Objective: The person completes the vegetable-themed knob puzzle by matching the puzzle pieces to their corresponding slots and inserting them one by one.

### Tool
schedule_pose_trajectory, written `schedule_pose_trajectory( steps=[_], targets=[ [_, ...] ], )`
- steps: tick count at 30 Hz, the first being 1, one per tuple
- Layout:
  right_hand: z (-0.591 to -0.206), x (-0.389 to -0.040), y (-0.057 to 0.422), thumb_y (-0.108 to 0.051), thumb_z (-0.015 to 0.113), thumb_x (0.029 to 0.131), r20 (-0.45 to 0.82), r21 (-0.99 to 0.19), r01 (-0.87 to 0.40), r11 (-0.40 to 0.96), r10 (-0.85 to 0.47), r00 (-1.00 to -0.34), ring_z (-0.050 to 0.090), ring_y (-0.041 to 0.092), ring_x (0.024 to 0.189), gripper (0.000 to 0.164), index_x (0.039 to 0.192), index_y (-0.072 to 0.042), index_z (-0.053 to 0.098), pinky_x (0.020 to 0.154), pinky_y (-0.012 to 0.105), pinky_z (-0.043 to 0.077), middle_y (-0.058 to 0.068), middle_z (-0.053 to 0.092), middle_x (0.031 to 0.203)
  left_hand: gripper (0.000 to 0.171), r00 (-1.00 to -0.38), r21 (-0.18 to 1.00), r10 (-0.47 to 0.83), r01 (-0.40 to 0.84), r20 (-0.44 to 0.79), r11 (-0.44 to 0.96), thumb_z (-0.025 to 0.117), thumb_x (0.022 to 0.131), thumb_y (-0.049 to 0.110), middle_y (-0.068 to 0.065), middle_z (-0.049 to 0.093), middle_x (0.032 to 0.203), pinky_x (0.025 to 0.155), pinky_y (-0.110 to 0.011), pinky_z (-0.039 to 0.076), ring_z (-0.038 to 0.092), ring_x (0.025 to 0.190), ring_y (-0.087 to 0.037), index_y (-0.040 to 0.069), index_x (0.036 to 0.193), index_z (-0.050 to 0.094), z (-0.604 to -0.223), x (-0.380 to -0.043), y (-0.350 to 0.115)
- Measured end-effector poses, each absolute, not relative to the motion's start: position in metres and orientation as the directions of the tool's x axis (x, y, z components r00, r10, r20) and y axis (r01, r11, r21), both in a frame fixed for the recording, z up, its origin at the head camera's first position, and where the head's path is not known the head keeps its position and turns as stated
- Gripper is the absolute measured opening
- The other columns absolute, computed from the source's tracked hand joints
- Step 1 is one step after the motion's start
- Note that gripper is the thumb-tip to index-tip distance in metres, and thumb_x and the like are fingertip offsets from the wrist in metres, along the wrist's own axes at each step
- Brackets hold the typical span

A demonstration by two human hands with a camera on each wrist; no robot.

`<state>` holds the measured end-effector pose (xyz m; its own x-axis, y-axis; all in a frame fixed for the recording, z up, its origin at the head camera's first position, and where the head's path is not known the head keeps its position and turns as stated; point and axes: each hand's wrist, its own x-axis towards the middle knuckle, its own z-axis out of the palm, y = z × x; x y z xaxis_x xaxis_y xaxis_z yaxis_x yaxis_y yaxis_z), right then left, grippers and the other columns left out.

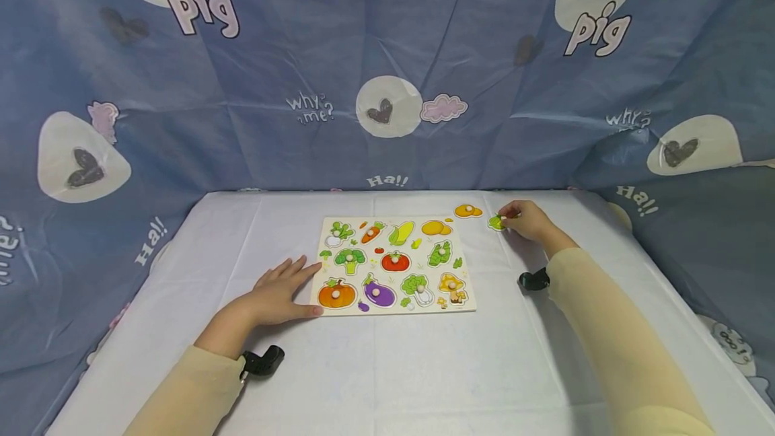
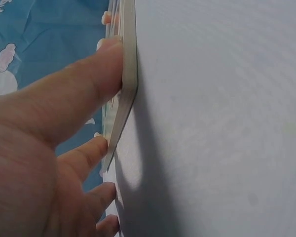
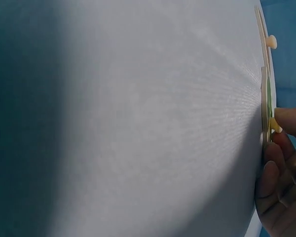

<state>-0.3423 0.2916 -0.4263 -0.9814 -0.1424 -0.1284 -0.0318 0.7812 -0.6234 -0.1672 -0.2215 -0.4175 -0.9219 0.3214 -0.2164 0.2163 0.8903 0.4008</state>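
Note:
A wooden vegetable puzzle board (image 1: 418, 309) lies on the table, most of its pictures bearing small round knobs. The left hand (image 1: 281, 293) is spread at the board's left side; its thumb touches the near left corner and a fingertip lies at the edge above. To the right of the board's far corner, the right hand (image 1: 525, 221) pinches the knob of a green puzzle piece (image 1: 495, 223) between thumb and finger. In the right wrist view this green piece (image 3: 265, 98) sits close to the tabletop, its picture mostly hidden. The corn and potato pictures on the board show no knobs.
A loose potato piece (image 1: 465, 211) with a knob lies just beyond the board's far right corner, left of the green piece. White cloth (image 1: 424, 375) covers the table. A blue printed curtain (image 1: 387, 153) stands behind it and along both sides. Each wrist wears a black camera.

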Motion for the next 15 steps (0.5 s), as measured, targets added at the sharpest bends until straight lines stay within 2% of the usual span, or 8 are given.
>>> schedule_pose_trajectory(
  steps=[10, 15],
  targets=[
    [-0.429, -0.3436, 0.2909, -0.008, 0.06, 0.099, -0.172, -0.631, 0.017, 0.776, -0.118, -0.978, 0.055, 0.025, 0.093, 0.023, 0.118, 0.004, 0.063, 0.078, 0.033, 0.048, 0.018, 0.061, 0.109, 0.097, -0.922, 0.406, 0.32, 0.212, -0.219, 0.889, 0.071, 0.082, 0.064, -0.024, 0.021, 0.163, 0.116, -0.069, 0.009, 0.012, 0.148, -0.051, 0.015, 0.157, 0.034, -0.4154, -0.1664, -0.2206],
    [-0.4313, -0.3455, 0.2909, -0.008, 0.058, 0.1, -0.165, -0.622, 0.01, 0.783, -0.118, -0.979, 0.055, 0.027, 0.096, 0.021, 0.116, 0.004, 0.064, 0.082, 0.036, 0.048, 0.018, 0.062, 0.11, 0.097, -0.922, 0.402, 0.321, 0.214, -0.218, 0.89, 0.07, 0.082, 0.064, -0.024, 0.021, 0.163, 0.116, -0.069, 0.009, 0.012, 0.148, -0.05, 0.015, 0.157, 0.034, -0.4174, -0.1672, -0.2212]
  ],
)
